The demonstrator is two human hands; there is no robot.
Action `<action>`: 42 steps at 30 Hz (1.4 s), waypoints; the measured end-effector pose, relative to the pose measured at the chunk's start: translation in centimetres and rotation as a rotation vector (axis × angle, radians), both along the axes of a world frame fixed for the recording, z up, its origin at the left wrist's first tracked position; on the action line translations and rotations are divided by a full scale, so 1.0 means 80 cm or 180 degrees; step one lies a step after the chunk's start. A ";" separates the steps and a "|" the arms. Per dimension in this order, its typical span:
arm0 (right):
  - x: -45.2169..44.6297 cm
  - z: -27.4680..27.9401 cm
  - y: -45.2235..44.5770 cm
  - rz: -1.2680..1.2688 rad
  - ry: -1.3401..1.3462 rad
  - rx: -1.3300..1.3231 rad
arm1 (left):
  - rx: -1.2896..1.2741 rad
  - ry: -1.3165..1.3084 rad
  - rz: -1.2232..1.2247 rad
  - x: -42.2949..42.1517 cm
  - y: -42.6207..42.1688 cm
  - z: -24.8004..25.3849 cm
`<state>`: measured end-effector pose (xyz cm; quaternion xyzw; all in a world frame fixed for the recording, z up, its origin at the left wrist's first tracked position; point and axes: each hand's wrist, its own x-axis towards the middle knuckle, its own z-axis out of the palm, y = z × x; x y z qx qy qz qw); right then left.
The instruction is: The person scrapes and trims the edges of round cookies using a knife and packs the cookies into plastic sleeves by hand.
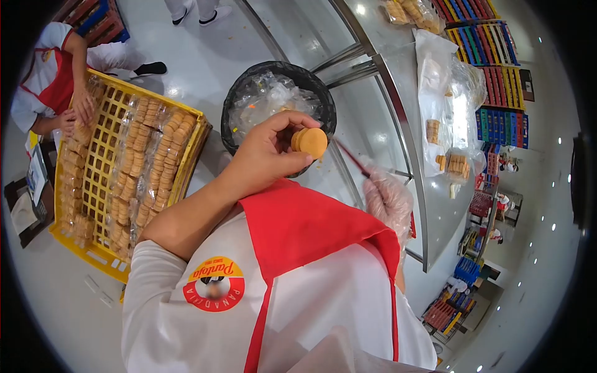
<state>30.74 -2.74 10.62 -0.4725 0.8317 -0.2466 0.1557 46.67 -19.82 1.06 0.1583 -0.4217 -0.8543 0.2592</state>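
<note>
My left hand [273,146], bare, is closed around a short stack of round golden cookies [310,143], the flat face of the end one turned outward. It is above a bin [329,102] lined with black plastic, which holds crumpled clear plastic wrappers [264,93]. My right hand [388,196], in a clear plastic glove, is closed on a thin dark-red stick-like tool [352,156]. The tool points toward the cookies, its tip apart from them. Motion blurs it, so its exact kind does not show.
At left stands a yellow crate [107,133] with rows of packed cookies [165,165]; a co-worker's hands [79,112] reach into it. A steel table [398,102] at right bears plastic bags and cookie packs [458,165]. Stacked coloured crates [485,46] stand beyond.
</note>
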 end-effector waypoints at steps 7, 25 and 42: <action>-0.014 -0.015 0.006 0.0075 0.0518 -0.0330 | 0.0172 0.0007 -0.0141 -0.008 0.004 0.002; -0.042 -0.050 0.039 -0.0945 -0.0374 -0.0186 | 0.0386 0.0387 0.0096 -0.020 0.016 0.003; -0.009 -0.011 0.000 0.0369 0.0031 0.0094 | 0.0051 -0.0254 0.0195 -0.027 0.030 0.003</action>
